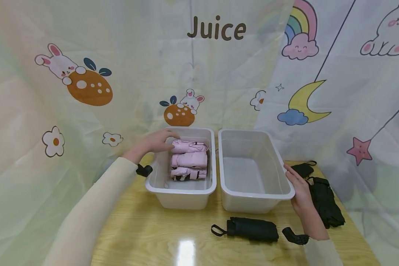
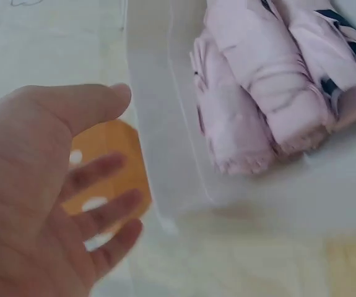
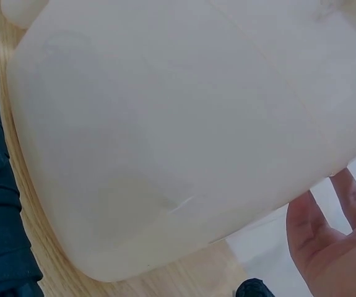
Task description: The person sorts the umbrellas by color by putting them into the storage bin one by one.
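Three folded pink umbrellas (image 1: 189, 160) lie in a row inside the left white bin (image 1: 181, 191). My left hand (image 1: 157, 141) is over that bin's back left part, fingertips close to the farthest pink umbrella. In the left wrist view, the left hand's (image 2: 47, 167) fingers are spread and loosely bent, with nothing held. Beside the left bin stands the right white bin (image 1: 249, 203), with nothing inside. My right hand (image 1: 300, 192) touches its right rim from outside with nearly straight fingers. The right wrist view shows the right hand (image 3: 338, 247) at the bin's edge.
A folded black umbrella (image 1: 252, 229) with a wrist loop lies in front of the right bin. Another black umbrella (image 1: 326, 202) and a small black item (image 1: 302, 170) with a loop lie to the right on the wooden table (image 1: 146, 236). A printed curtain (image 1: 136, 74) hangs behind.
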Motion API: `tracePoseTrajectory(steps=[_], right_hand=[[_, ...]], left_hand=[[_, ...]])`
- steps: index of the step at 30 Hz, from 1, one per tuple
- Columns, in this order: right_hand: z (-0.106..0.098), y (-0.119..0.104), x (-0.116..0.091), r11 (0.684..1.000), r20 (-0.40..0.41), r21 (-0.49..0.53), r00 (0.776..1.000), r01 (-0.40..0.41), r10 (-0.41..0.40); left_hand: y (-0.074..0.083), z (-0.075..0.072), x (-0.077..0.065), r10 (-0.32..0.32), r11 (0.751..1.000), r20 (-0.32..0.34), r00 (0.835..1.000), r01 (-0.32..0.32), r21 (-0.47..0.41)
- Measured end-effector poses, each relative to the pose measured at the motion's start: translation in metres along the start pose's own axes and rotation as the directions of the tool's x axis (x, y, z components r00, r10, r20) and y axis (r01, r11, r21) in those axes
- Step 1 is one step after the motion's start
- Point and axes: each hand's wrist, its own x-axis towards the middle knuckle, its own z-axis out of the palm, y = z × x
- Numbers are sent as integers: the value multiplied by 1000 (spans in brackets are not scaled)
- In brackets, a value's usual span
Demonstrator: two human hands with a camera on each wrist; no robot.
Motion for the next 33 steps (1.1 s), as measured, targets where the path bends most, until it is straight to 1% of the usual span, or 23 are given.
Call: tracePoseTrajectory(steps=[3, 6, 9, 12, 16, 19, 21, 22, 23, 24, 26, 27, 29, 30, 31, 33], right_hand=[[0, -3, 2, 1000, -1, -6, 1000, -11, 11], [0, -5, 4, 1000, 0, -3, 1000, -17, 17], [1, -7, 5, 1000, -2, -11, 1000, -22, 22], [0, -7, 4, 999, -13, -28, 999, -30, 30], [-2, -6, 3, 999, -27, -33, 999, -41, 40], [-3, -5, 2, 999, -27, -21, 999, -35, 35], [-3, -4, 0, 999, -20, -19, 999, -27, 26], [-3, -3, 0, 1000, -17, -16, 1000, -23, 22], [-3, -2, -1, 1000, -15, -14, 1000, -19, 19], [-3, -1, -2, 1000, -16, -14, 1000, -18, 17], [-3, 0, -4, 1000, -14, -13, 1000, -17, 17], [-3, 1, -4, 1000, -16, -11, 1000, -18, 18], [-2, 1, -5, 1000, -14, -15, 1000, -15, 15], [-2, 1, -4, 1000, -12, -17, 1000, -14, 14], [-2, 0, -4, 1000, -7, -16, 1000, -14, 14], [-1, -1, -3, 1000, -1, -9, 1000, -12, 12]], left_hand=[[-8, -1, -20, 14, 1000, -65, 998, -15, -24], [-15, 4, -39, -5, 998, -113, 994, -2, -65], [-20, 13, -58, -35, 994, -142, 989, 20, -109], [-21, 27, -74, -81, 983, -148, 986, 55, -173], [-17, 48, -89, -154, 950, -143, 978, 106, -293], [-10, 62, -95, -183, 912, -156, 971, 108, -396], [-7, 69, -98, -216, 875, -163, 963, 116, -469], [-6, 73, -100, -236, 851, -166, 957, 121, -511], [-5, 76, -102, -254, 819, -163, 953, 122, -561], [-3, 79, -104, -274, 777, -157, 949, 123, -617], [-1, 85, -106, -313, 679, -145, 939, 114, -725], [3, 85, -107, -329, 636, -140, 934, 110, -764], [12, 83, -109, -350, 563, -135, 927, 93, -821], [14, 83, -109, -365, 535, -134, 921, 90, -840], [14, 83, -109, -380, 526, -140, 914, 89, -846], [16, 83, -110, -409, 525, -147, 900, 100, -846]])
